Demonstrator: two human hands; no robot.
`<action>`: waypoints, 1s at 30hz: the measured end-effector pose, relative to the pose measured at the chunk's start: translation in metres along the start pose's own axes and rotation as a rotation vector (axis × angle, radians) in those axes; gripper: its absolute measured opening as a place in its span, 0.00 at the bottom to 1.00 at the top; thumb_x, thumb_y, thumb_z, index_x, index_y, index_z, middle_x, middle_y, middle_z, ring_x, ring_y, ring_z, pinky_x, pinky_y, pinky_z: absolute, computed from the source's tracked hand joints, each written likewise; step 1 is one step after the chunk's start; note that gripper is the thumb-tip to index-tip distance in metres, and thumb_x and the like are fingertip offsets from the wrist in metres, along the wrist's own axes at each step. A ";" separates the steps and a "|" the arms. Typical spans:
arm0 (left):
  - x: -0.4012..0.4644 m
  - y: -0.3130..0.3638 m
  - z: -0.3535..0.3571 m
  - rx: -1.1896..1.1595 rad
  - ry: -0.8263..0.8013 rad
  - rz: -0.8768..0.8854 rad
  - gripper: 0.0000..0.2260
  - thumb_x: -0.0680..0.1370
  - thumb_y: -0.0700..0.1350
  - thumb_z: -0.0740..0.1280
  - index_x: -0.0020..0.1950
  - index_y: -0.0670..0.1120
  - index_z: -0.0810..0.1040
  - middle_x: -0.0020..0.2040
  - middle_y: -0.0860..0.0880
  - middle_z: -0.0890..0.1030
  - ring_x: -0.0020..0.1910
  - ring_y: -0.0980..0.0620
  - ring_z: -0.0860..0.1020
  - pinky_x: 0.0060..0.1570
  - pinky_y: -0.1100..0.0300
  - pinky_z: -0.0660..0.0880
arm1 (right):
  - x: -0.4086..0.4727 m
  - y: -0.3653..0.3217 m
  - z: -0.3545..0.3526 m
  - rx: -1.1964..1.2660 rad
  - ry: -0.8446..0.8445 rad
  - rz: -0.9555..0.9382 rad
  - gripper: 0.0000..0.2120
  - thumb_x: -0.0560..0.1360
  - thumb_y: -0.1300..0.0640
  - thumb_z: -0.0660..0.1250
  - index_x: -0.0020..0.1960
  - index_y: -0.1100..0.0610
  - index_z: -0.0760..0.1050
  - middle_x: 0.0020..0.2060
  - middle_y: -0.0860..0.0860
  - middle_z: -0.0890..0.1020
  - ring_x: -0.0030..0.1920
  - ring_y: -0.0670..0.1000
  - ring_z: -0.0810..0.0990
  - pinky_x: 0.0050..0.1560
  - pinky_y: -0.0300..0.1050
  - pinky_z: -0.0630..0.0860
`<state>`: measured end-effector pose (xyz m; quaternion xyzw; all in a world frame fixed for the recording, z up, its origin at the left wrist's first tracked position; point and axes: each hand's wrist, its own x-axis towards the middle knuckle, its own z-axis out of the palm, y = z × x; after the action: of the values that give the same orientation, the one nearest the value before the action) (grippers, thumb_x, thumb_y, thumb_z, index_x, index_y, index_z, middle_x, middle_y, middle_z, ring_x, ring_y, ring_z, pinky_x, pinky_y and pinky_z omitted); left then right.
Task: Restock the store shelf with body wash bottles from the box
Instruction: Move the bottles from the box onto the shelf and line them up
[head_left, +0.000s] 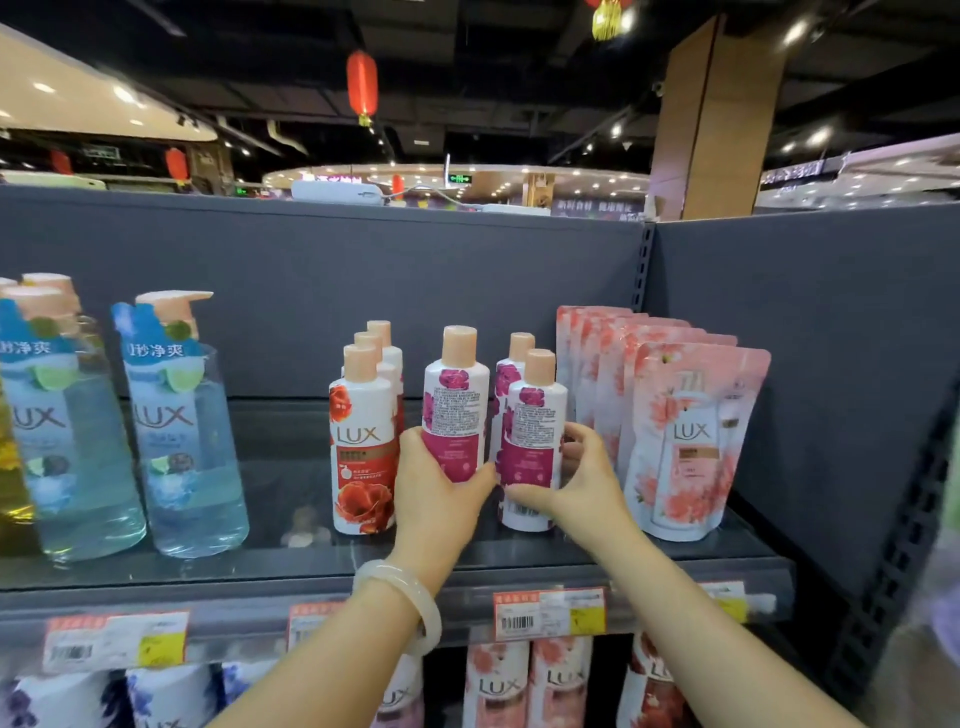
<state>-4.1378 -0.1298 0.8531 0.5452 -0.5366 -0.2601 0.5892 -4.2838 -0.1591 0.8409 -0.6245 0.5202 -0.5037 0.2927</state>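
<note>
My left hand (439, 496) grips a white and magenta body wash bottle (456, 400) with a peach cap, held upright just above the dark shelf (597, 556), back label toward me. My right hand (576, 480) curls round a second magenta bottle (535, 426) standing on the shelf, thumb in front and fingers behind. Another magenta bottle (511, 374) stands behind it. A row of red-flower bottles (361, 441) stands left of my left hand. The box is out of view.
Two large blue pump bottles (182, 431) stand at the left. Pink refill pouches (691, 436) lean in a row at the right, close to my right hand. Price tags (550, 613) line the shelf edge; more bottles (498, 686) fill the shelf below.
</note>
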 end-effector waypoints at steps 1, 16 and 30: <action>-0.001 -0.004 0.001 0.015 -0.009 -0.017 0.23 0.69 0.41 0.74 0.54 0.51 0.63 0.47 0.57 0.72 0.46 0.58 0.73 0.43 0.68 0.69 | -0.001 0.001 -0.001 -0.004 -0.011 0.006 0.42 0.62 0.59 0.80 0.69 0.54 0.60 0.61 0.51 0.72 0.60 0.50 0.72 0.62 0.48 0.71; 0.002 -0.017 0.005 0.224 0.007 -0.133 0.31 0.63 0.46 0.75 0.62 0.46 0.66 0.57 0.46 0.74 0.58 0.45 0.74 0.59 0.48 0.74 | -0.012 0.007 0.014 0.009 0.031 0.006 0.43 0.61 0.59 0.79 0.69 0.53 0.58 0.58 0.50 0.72 0.55 0.48 0.76 0.57 0.46 0.75; -0.011 -0.020 0.016 0.208 0.168 -0.068 0.35 0.69 0.43 0.74 0.68 0.46 0.57 0.62 0.47 0.72 0.61 0.47 0.74 0.60 0.48 0.74 | -0.016 0.010 0.020 -0.082 0.059 -0.025 0.36 0.67 0.59 0.75 0.69 0.53 0.59 0.53 0.45 0.75 0.50 0.44 0.76 0.42 0.28 0.67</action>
<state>-4.1501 -0.1315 0.8279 0.6409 -0.4905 -0.1762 0.5635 -4.2681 -0.1501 0.8204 -0.6273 0.5410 -0.5036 0.2454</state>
